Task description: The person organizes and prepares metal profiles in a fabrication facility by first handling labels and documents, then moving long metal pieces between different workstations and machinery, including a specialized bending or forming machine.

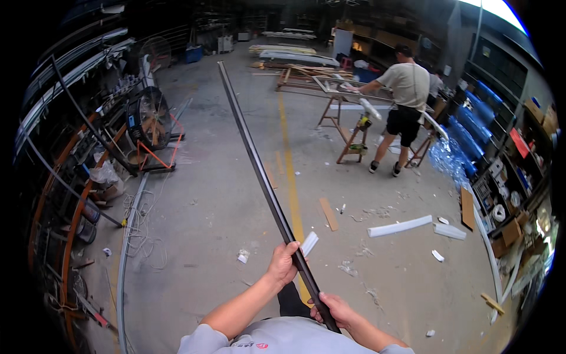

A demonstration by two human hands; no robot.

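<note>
A long dark metal profile (259, 163) runs from close to my body up and to the left, its far end pointing out over the floor. My left hand (283, 265) is closed around it some way up from the near end. Lower down, my right hand (333, 310) grips the same profile near its near end, close to my shirt. Beneath the profile, a short white strip (309, 243) lies on the floor beside the yellow line.
Ahead on the right, a person (407, 82) works at a frame on wooden sawhorses (352, 144). A large floor fan (148, 120) stands at the left near racks. White foam strips (401, 226) and scraps litter the floor. Blue wrapped rolls (469, 133) stand at the right.
</note>
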